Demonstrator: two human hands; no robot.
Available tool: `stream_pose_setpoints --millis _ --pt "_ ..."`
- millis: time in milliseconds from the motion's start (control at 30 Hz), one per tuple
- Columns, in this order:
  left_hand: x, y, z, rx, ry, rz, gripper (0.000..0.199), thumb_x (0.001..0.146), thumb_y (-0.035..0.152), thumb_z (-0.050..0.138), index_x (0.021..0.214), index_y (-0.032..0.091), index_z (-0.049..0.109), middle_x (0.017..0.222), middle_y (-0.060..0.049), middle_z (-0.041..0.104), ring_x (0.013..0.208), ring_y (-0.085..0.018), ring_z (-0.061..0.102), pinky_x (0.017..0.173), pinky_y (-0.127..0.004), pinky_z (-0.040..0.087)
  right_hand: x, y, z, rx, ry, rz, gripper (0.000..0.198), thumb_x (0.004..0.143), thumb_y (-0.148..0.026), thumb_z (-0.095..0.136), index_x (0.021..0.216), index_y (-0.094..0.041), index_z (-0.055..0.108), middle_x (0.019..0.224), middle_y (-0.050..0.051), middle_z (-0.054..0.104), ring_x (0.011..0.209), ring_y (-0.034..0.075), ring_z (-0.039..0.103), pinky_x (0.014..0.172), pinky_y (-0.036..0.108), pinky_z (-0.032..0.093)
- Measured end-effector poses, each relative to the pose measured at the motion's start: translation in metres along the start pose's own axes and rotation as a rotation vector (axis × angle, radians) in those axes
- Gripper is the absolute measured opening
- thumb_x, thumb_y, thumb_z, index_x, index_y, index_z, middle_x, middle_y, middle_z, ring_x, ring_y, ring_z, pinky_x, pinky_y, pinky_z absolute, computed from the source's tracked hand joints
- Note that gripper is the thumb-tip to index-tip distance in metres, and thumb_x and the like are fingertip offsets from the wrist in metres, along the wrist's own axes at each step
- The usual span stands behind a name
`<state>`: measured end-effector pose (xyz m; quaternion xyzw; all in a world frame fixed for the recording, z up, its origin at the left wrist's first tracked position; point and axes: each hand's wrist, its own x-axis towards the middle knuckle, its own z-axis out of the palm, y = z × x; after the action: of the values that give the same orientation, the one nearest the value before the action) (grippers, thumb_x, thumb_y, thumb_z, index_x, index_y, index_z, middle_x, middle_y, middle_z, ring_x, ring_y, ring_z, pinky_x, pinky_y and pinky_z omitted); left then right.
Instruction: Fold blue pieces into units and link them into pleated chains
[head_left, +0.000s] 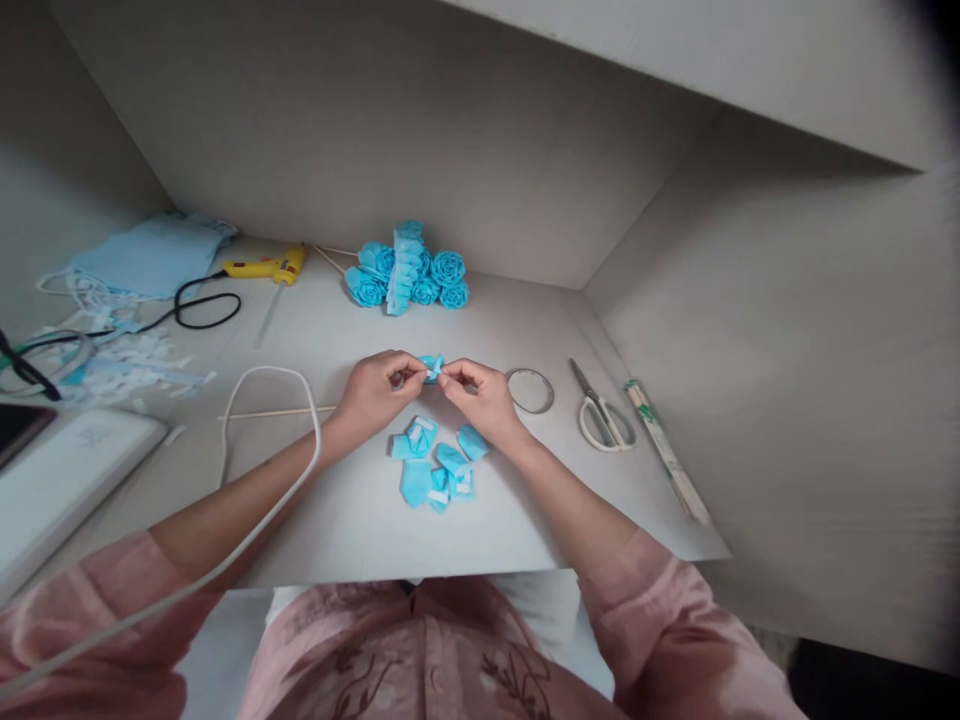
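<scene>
Blue piece (433,366) pinched in 2 nearly closed hands (380,388), partly covered; exact shape unclear.

In your grip is one small blue fabric piece (433,364); right of it, one round silver metal ring (552,393) and one pair of white-handled scissors (592,395); beyond-left, one yellow plastic glue gun (283,266).

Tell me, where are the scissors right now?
In the head view, the white-handled scissors lie toward the right side of the tabletop, between the thin grey ring on their left and the wrapped bundle of sticks on their right.
</scene>
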<state>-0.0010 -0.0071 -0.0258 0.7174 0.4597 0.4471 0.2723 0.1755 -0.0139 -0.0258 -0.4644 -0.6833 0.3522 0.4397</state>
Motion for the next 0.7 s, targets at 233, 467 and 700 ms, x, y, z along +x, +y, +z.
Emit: stream_pose_setpoints --millis 233,467,700 --pt "0.003 0.003 -0.003 -0.072 0.01 -0.164 0.022 0.075 0.036 0.056 0.075 0.016 0.066 0.064 0.001 0.062 0.058 -0.012 0.05 0.055 -0.022 0.038 0.004 0.008 -0.002 0.122 0.004 0.094 0.017 0.079 -0.035 0.062 0.077 -0.018 0.066 0.069 0.0 0.066 0.061 0.012 0.053 0.063 0.025 0.041" --pt "0.006 -0.009 -0.008 -0.182 0.085 -0.23 0.02 0.074 0.037 0.057 0.073 0.017 0.062 0.062 0.002 0.054 0.06 -0.012 0.047 0.058 -0.023 0.037 0.011 0.015 -0.008 0.332 0.121 0.218 0.019 0.074 -0.038 0.064 0.074 -0.019 0.064 0.069 0.0 0.064 0.066 0.012 0.055 0.071 0.027 0.044" --pt "0.038 -0.009 -0.046 0.022 0.062 -0.147 0.013 0.075 0.026 0.054 0.074 0.017 0.063 0.065 0.001 0.059 0.061 -0.012 0.05 0.058 -0.022 0.036 0.016 0.015 -0.012 0.417 0.176 0.268 0.023 0.067 -0.041 0.067 0.072 -0.019 0.063 0.067 -0.001 0.063 0.062 0.011 0.05 0.066 0.026 0.042"
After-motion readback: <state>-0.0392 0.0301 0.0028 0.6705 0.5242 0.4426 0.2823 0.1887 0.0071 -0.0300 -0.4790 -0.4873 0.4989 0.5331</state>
